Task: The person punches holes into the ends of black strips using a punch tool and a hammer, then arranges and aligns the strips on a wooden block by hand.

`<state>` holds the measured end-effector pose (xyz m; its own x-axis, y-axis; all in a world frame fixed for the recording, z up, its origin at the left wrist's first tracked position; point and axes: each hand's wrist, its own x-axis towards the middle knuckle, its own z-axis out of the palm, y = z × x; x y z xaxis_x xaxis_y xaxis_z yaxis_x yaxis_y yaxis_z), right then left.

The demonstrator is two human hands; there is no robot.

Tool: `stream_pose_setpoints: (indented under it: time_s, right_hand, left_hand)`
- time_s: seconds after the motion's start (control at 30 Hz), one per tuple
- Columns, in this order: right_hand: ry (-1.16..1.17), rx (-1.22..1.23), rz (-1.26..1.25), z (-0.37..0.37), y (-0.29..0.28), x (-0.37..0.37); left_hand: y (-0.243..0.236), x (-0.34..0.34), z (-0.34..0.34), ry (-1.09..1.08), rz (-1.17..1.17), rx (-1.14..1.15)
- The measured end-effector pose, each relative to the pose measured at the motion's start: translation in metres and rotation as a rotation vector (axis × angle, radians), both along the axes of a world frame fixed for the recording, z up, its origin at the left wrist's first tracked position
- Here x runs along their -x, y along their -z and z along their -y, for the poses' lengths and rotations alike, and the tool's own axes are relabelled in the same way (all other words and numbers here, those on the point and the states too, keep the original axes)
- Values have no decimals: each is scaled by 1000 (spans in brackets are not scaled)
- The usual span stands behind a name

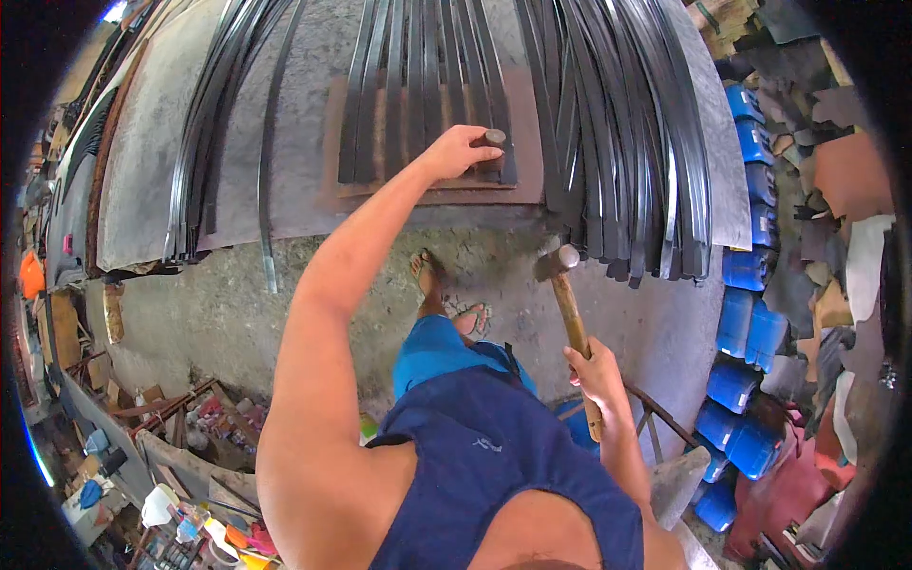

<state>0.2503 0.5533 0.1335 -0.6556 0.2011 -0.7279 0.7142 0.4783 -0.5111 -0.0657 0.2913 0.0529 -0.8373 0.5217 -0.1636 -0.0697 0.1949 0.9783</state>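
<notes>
Left hand: closed on round-topped tool, over black strips running straight ahead
Right hand: clamped on hammer, pointing forward (tool farther ahead, leftward)

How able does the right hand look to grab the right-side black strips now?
Probably not: the right hand is closed around a hammer, which likely needs putting down first. Otherwise the way looks free: the right-side black strips overhang the table edge, ends uncovered.
</notes>
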Motion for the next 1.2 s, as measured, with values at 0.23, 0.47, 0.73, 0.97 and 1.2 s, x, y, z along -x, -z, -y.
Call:
stream_pose_setpoints:
  time_s: [0.23,0.47,0.73,0.97,1.2]
  right_hand:
    - [65,42,62,-6,7,-13]
    - [90,1,45,-14,7,-17]
    - [107,46,-199,2,-48,46]
    - [112,529,-1260,25,-143,125]
    - [117,298,-1096,64,-85,136]
  left_hand:
    - [10,-1,-4,107,-4,66]
    - [5,-8,-4,99,23,-87]
    - [14,-5,-2,91,35,-112]
    - [26,-13,-6,77,26,-176]
    - [5,-31,-1,21,-232,17]
